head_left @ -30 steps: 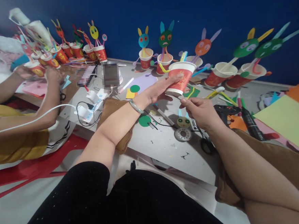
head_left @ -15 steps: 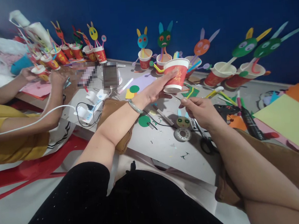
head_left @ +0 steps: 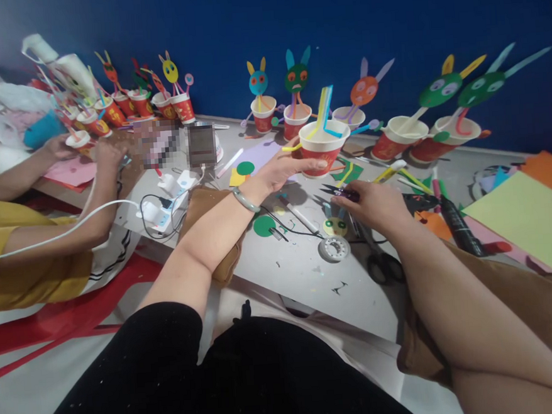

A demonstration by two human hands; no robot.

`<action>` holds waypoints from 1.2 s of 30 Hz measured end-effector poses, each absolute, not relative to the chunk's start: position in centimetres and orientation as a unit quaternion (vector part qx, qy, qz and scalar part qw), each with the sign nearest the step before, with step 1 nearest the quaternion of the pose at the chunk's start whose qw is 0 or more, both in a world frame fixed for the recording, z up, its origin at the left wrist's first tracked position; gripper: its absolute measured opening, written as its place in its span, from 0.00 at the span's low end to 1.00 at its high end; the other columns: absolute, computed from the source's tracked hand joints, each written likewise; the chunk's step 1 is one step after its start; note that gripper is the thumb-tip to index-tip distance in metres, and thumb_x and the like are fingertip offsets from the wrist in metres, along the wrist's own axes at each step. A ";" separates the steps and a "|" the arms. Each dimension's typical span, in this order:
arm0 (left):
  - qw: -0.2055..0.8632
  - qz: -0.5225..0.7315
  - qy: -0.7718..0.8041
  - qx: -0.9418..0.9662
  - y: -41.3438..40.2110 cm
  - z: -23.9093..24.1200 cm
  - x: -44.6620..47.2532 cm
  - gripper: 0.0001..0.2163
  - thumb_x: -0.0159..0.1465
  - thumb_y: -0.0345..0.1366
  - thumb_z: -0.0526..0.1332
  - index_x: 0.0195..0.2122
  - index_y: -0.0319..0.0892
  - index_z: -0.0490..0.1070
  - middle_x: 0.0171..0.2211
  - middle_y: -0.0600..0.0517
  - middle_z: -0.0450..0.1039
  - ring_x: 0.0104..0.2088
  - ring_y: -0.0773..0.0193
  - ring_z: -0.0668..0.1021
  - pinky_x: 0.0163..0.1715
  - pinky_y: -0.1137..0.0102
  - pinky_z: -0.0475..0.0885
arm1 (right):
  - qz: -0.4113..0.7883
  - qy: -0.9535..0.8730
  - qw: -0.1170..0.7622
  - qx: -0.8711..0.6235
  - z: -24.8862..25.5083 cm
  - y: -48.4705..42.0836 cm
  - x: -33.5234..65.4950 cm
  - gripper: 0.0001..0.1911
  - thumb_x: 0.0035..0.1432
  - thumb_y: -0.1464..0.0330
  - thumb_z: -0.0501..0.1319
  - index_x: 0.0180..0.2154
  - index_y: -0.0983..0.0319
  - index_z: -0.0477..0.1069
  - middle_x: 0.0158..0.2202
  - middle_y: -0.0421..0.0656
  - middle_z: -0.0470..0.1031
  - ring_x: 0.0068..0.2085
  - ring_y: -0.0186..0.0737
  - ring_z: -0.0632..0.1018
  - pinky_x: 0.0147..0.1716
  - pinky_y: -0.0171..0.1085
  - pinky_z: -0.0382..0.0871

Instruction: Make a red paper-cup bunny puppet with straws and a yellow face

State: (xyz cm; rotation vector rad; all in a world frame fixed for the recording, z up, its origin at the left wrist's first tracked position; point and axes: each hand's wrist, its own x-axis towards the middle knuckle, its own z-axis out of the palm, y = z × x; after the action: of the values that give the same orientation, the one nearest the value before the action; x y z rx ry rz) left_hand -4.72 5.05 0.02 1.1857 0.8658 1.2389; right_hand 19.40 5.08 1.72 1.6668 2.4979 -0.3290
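Note:
My left hand [head_left: 280, 171] is wrapped round a red paper cup [head_left: 322, 159] with a white rim, held upright above the table. Yellow and blue drinking straws [head_left: 325, 112] stand up in it, and a bent yellow straw end sticks out of its left side. Just right of the cup, my right hand [head_left: 375, 203] grips small dark scissors [head_left: 338, 192], their slim pointed tips apart and facing left toward the cup's base without plain contact. Below lie a pale paper rabbit face [head_left: 335, 226] and a roll of tape [head_left: 334, 249].
Finished cups with paper rabbit heads [head_left: 298, 77] line the blue wall. Larger black scissors [head_left: 385, 267], a glue gun [head_left: 420, 202], a black marker [head_left: 461, 228] and paper sheets [head_left: 522, 215] lie right. A power strip [head_left: 174, 201] and a co-worker's arms [head_left: 91, 207] are left.
The cup has tipped from leaning away, its base toward me, to upright, so its open top and straws now show. My right hand has turned, bringing the scissors' parted tips into view.

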 end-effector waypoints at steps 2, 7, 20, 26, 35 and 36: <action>0.565 0.521 0.354 0.533 5.1 -0.4 -4.8 0.36 0.53 0.41 0.83 0.64 0.45 0.80 0.60 0.43 0.86 0.68 0.44 0.80 0.73 0.50 0.72 | -0.094 0.819 0.082 0.561 2.1 5.4 19.4 0.26 0.79 0.52 0.56 0.62 0.61 0.81 0.58 0.61 0.87 0.59 0.68 0.85 0.46 0.48 0.71; 0.529 0.483 0.362 0.596 5.6 -1.5 -5.1 0.40 0.50 0.45 0.85 0.65 0.47 0.79 0.64 0.41 0.82 0.72 0.38 0.77 0.75 0.47 0.71 | -0.040 0.815 0.113 0.567 2.6 5.9 19.6 0.25 0.81 0.56 0.55 0.61 0.65 0.82 0.60 0.63 0.86 0.62 0.66 0.84 0.53 0.47 0.70; 0.515 0.407 0.416 0.629 6.7 -3.8 -5.0 0.39 0.47 0.38 0.82 0.62 0.41 0.79 0.64 0.36 0.82 0.69 0.36 0.78 0.75 0.42 0.69 | -0.033 0.785 0.156 0.598 2.3 6.9 20.8 0.26 0.79 0.55 0.56 0.61 0.66 0.82 0.61 0.66 0.84 0.64 0.66 0.83 0.49 0.46 0.74; 0.523 0.410 0.439 0.605 6.6 -4.3 -4.3 0.35 0.44 0.33 0.81 0.57 0.43 0.81 0.57 0.41 0.85 0.65 0.41 0.81 0.72 0.44 0.72 | -0.061 0.799 0.146 0.580 3.2 6.5 21.0 0.27 0.79 0.56 0.55 0.60 0.69 0.82 0.60 0.70 0.83 0.62 0.68 0.83 0.49 0.48 0.73; 0.543 0.413 0.435 0.587 6.0 -3.8 -4.1 0.36 0.36 0.37 0.84 0.49 0.44 0.81 0.52 0.43 0.87 0.61 0.41 0.83 0.72 0.43 0.70 | -0.070 0.802 0.156 0.572 4.1 6.1 21.5 0.26 0.78 0.56 0.57 0.59 0.71 0.81 0.61 0.72 0.82 0.62 0.69 0.81 0.51 0.49 0.72; 0.545 0.411 0.432 0.590 6.1 -3.9 -4.2 0.36 0.35 0.38 0.85 0.49 0.44 0.81 0.52 0.43 0.87 0.61 0.41 0.83 0.71 0.44 0.71 | -0.073 0.804 0.164 0.567 4.1 6.1 21.6 0.26 0.78 0.56 0.58 0.59 0.71 0.81 0.60 0.72 0.82 0.61 0.68 0.81 0.51 0.49 0.72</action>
State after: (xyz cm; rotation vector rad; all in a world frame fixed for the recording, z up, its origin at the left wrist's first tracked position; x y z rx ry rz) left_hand -4.15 6.06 -3.86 1.3988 1.0234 0.9736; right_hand 21.55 6.09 4.08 1.6164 2.2908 -0.2078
